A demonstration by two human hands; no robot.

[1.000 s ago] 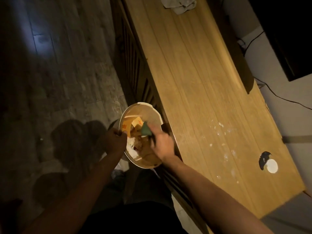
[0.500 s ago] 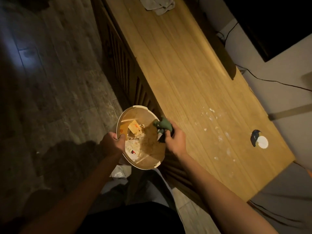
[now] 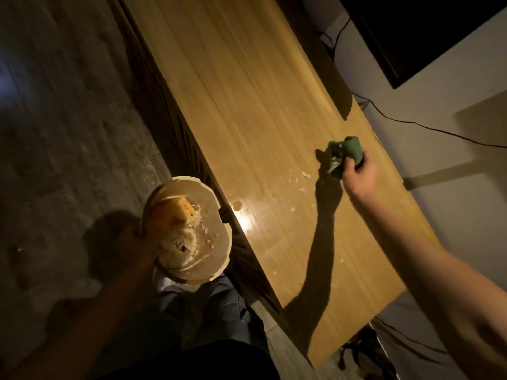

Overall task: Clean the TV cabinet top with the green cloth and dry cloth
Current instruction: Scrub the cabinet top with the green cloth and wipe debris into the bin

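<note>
A person's right hand (image 3: 358, 175) clutches the bunched green cloth (image 3: 346, 156) above the tabletop (image 3: 247, 105), just beyond the white crumbs (image 3: 297, 182). The left hand (image 3: 137, 239) grips a waste bin (image 3: 192, 234) beside the tabletop's front edge. Soft and light, the cloth likely wipes best flattened under the palm.

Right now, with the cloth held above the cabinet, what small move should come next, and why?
Probably lower the right hand so the bunched green cloth sweeps the white crumbs towards the round beige bin, which the left hand holds beside the wooden cabinet top.
</note>
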